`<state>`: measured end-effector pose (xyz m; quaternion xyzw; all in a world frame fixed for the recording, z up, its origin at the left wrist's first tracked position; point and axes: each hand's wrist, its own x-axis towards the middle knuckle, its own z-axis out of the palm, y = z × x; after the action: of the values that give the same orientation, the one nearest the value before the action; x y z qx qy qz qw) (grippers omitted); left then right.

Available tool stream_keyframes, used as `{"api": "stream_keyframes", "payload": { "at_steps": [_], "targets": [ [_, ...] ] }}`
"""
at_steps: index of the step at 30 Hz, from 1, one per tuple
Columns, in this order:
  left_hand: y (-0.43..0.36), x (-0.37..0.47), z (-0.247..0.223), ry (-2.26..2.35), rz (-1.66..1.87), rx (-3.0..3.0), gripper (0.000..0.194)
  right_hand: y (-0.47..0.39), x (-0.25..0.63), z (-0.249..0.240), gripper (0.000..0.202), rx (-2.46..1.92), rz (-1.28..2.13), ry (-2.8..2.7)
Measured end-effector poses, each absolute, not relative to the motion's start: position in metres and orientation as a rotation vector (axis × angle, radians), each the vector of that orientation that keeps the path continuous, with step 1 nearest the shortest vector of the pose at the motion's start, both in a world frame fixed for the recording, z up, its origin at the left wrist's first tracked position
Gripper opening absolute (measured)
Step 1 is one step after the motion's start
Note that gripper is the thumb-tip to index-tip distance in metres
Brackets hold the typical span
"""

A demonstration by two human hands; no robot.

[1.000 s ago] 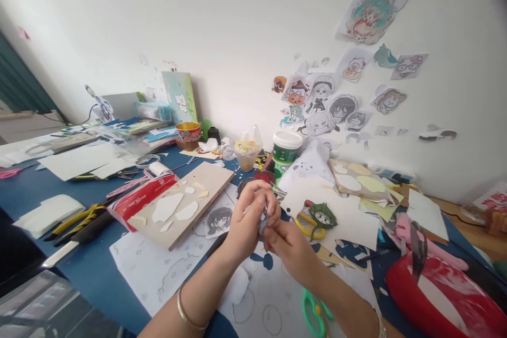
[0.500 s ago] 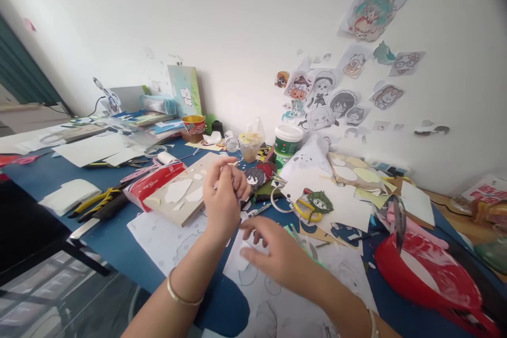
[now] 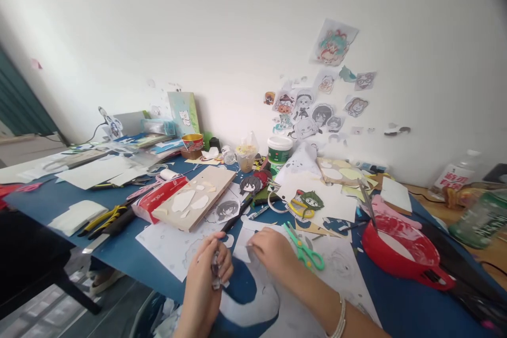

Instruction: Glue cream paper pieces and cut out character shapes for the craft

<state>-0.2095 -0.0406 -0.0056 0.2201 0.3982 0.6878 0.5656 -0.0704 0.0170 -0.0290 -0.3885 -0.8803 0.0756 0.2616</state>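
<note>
My left hand [image 3: 209,269] has its fingers curled round a small, clear, shiny thing [image 3: 216,272] too blurred to name. Beside it, my right hand [image 3: 271,248] pinches the edge of a pale paper piece [image 3: 257,301] that curves down below both hands. White sheets with pencil drawings [image 3: 170,245] lie under and around the hands. Green scissors [image 3: 304,248] rest on the paper just right of my right hand. A black pen-like tool [image 3: 237,215] lies beyond my left hand.
A board with paper scraps [image 3: 194,198] lies at centre left beside a red packet [image 3: 160,198]. Yellow-handled scissors [image 3: 301,208] and a white-lidded tub [image 3: 279,150] stand behind. A red bowl [image 3: 400,256] is at the right, knives and pliers [image 3: 109,222] at the left.
My left hand has lowered toward me, and the clear thing in it now shows. My right hand now pinches the paper. The view has tilted and shifted, uncovering the green scissors.
</note>
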Motion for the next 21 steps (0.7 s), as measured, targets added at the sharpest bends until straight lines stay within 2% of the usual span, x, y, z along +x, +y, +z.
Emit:
{"api": "stream_keyframes", "payload": {
  "at_steps": [4,6,10,12,15,19,21],
  "targets": [
    [-0.055,-0.203,-0.014,0.956,1.562,0.518,0.036,0.009,-0.064,-0.013,0.019,-1.202,0.658,-1.969],
    [-0.059,-0.199,-0.015,0.995,1.519,0.548,0.041,0.003,-0.063,-0.011,0.02,-1.192,0.685,-1.903],
    [-0.06,-0.192,-0.019,0.981,1.496,0.64,0.043,-0.014,-0.064,-0.018,0.021,-1.114,0.327,-2.025],
    [-0.06,-0.19,-0.021,0.963,1.519,0.678,0.041,-0.026,-0.063,-0.021,0.03,-1.074,0.172,-2.09],
    [-0.062,-0.187,-0.019,0.952,1.559,0.683,0.032,-0.051,-0.057,-0.019,0.036,-1.074,0.089,-2.066],
    [-0.071,-0.179,-0.01,0.9,1.47,0.523,0.053,-0.088,-0.05,-0.018,0.037,-0.835,0.048,-2.024],
    [-0.077,-0.171,-0.011,0.914,1.392,0.497,0.053,-0.098,-0.05,-0.026,0.043,-0.702,-0.048,-2.088]
  ]
}}
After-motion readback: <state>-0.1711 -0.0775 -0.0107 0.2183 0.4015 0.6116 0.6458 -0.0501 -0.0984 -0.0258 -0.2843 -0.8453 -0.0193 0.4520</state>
